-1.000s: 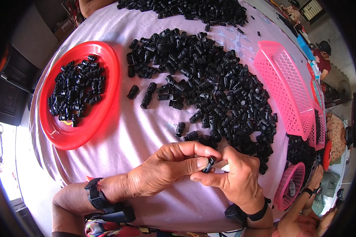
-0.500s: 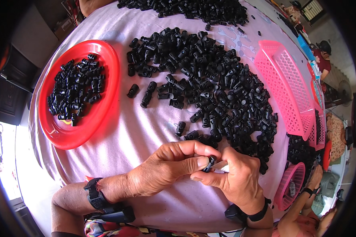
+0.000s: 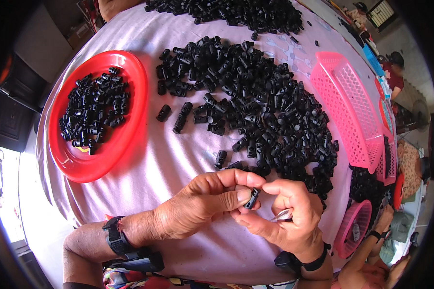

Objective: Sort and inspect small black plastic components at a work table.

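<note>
My left hand [image 3: 213, 198] pinches a small black plastic cord lock [image 3: 251, 198] between thumb and fingers, tilted with a slot in its side showing. Close beside it, my right hand [image 3: 294, 214] has its index finger and thumb apart around the cord lock. A small shiny whitish tool [image 3: 283, 215] is tucked in the curled fingers of that hand; its kind I cannot make out. Just beyond both hands spreads a large heap of black cord locks [image 3: 255, 106]. A red oval plate [image 3: 67, 166] to the left carries many more of them [image 3: 94, 108].
Another black heap [image 3: 231, 12] lies at the far edge of the pink cloth [image 3: 178, 159]. Pink perforated baskets [image 3: 347, 111] stand on the right, with a round pink basket [image 3: 345, 241] nearer. A co-worker's arm [image 3: 371, 250] rests at the lower right.
My right hand has drawn slightly back from the cord lock, its fingers opening wider and the shiny tool pulling away. The cord lock stays in my left hand and shows more of its side.
</note>
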`<control>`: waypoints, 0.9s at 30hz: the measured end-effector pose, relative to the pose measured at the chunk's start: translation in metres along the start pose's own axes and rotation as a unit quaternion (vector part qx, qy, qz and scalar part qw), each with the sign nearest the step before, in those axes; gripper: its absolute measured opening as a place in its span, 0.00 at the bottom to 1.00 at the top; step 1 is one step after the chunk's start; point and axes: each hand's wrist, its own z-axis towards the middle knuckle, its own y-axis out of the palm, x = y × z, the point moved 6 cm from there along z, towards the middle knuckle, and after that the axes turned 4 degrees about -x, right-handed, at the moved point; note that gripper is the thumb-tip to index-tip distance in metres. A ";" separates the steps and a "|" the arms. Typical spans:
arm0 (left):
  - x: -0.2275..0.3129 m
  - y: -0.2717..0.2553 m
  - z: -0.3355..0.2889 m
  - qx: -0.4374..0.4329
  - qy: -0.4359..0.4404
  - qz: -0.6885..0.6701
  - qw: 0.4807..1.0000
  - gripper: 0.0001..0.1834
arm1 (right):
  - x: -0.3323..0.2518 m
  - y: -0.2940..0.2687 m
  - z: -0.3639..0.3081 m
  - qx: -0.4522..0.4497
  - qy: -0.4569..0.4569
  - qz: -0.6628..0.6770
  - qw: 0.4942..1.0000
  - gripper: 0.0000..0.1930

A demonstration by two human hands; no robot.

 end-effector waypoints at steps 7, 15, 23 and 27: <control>0.004 0.001 -0.001 -0.010 -0.008 -0.001 1.000 0.15 | 0.001 0.007 0.001 0.016 -0.034 0.042 0.998 0.23; 0.005 0.004 -0.002 -0.010 0.010 0.048 0.999 0.16 | -0.006 0.004 0.001 0.015 -0.092 -0.053 0.994 0.22; 0.007 0.004 -0.002 -0.049 0.043 0.091 0.994 0.19 | -0.004 0.001 -0.002 0.022 -0.096 -0.076 0.992 0.22; 0.007 0.006 -0.002 -0.059 0.044 0.081 0.994 0.19 | -0.005 0.000 -0.002 0.022 -0.100 -0.076 0.992 0.22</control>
